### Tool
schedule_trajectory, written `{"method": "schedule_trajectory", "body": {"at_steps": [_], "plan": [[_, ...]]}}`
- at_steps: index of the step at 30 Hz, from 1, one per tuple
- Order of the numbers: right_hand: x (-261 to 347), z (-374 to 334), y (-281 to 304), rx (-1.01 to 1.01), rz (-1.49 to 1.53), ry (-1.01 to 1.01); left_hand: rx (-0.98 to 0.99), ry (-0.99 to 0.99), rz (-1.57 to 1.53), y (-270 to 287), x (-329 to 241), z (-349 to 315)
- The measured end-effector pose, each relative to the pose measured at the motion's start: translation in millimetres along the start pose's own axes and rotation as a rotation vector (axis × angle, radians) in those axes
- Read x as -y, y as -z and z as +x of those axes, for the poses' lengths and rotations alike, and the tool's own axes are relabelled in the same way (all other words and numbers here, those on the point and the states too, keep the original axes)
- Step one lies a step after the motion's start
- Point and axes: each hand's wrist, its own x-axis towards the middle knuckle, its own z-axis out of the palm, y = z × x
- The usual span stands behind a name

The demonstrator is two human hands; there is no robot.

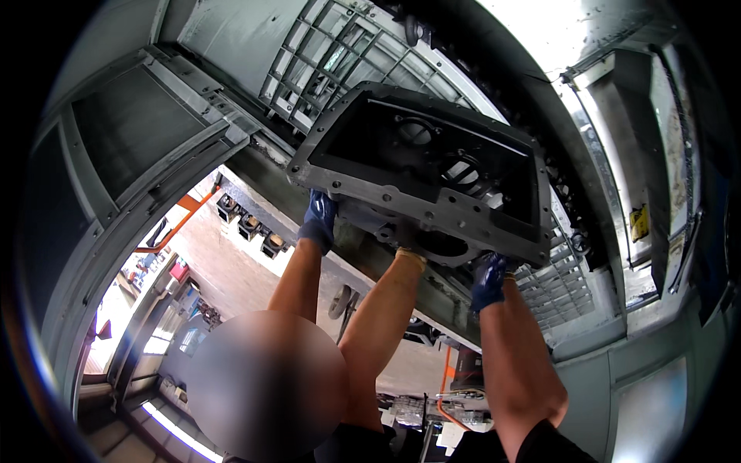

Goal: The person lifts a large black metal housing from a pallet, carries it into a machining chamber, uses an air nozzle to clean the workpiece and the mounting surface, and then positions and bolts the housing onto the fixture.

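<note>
A dark grey cast-metal housing (432, 197), a rectangular bolt flange with round bores inside, is held up overhead. My left hand (407, 245), in a glove with a tan cuff, presses on the underside near a round opening and is partly hidden by the casting. At the housing's lower right corner my right hand (490, 282), in a blue glove, grips the flange edge. A co-worker's blue-gloved hand (318, 218) holds the left corner; that person's arm rises from low in the middle of the picture.
Above the housing is a grey metal grating (324, 65) and a machine's grey panels (131, 131). More grating (559, 285) lies to the right. Orange tubing (181, 220), small parts and a workshop floor (224, 262) show at lower left.
</note>
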Motion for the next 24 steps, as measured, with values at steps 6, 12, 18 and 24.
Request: {"method": "schedule_trajectory", "body": {"at_steps": [6, 12, 18, 24], "plan": [[4, -24, -26, -0.093, 0.744, -0.157, 0.202, -0.199, 0.357, -27, 31, 25], [44, -27, -28, -0.059, 0.908, -0.139, -0.578, 0.016, -1.084, -159, 58, 78], [85, -17, -8, -0.097, 0.957, -0.083, -0.509, -0.134, -0.697, -7, 3, 32], [68, -1, 19, 0.055, 1.081, -0.088, -0.596, -0.038, -0.704, 15, -12, 27]]}}
